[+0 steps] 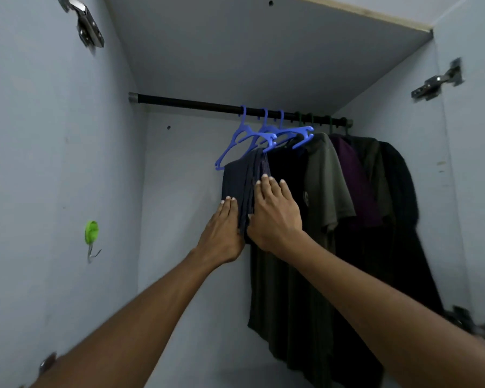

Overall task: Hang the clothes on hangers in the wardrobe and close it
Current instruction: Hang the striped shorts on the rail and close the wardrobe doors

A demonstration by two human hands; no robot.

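Both hands reach up with straight fingers, the left hand [221, 233] and right hand [276, 212] pressing flat on either side of the folded navy garment [240, 183] between them (draped over a blue hanger [245, 141] above the fingertips)

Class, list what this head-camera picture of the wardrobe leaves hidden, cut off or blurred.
- Head view: the wardrobe doors are outside the frame; only hinges show.
- The dark garments' lower hems are cut off by the bottom edge.
- The navy folded garment is partly covered by the left hand and right hand.
- The green hangers are mostly hidden by the shirts.
- An object at the lower right is blurred.
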